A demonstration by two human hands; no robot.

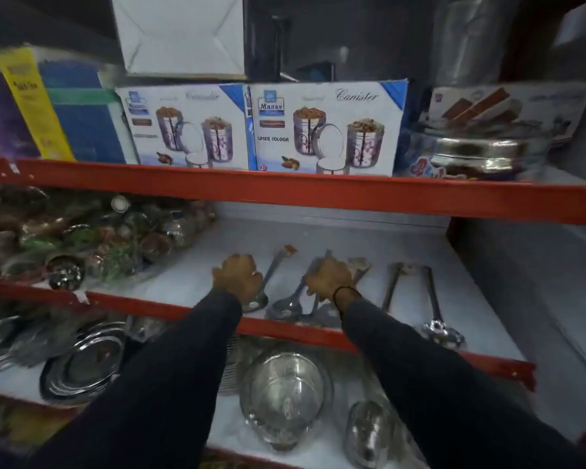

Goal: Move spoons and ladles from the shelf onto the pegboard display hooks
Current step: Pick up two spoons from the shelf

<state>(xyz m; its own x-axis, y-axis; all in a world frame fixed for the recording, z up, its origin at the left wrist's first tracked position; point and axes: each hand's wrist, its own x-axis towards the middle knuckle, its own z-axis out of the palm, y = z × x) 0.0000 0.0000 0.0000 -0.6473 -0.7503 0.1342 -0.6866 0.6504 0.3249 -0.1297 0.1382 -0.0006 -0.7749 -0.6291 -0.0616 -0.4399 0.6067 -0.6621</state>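
Note:
Several steel spoons and ladles lie on the white middle shelf (369, 238). My left hand (237, 275) rests beside a long spoon (271, 269) whose bowl sits at the shelf's front edge; whether it grips anything is hidden. My right hand (329, 279) is closed over the handles of a bunch of spoons (290, 301) in the middle. Two long ladles (433, 299) lie apart to the right, untouched. No pegboard is in view.
Wrapped small vessels (82, 238) crowd the shelf's left part. Canister boxes (325, 130) stand on the shelf above, behind a red rail (318, 194). Steel plates (82, 367) and glass lids (285, 390) fill the shelf below.

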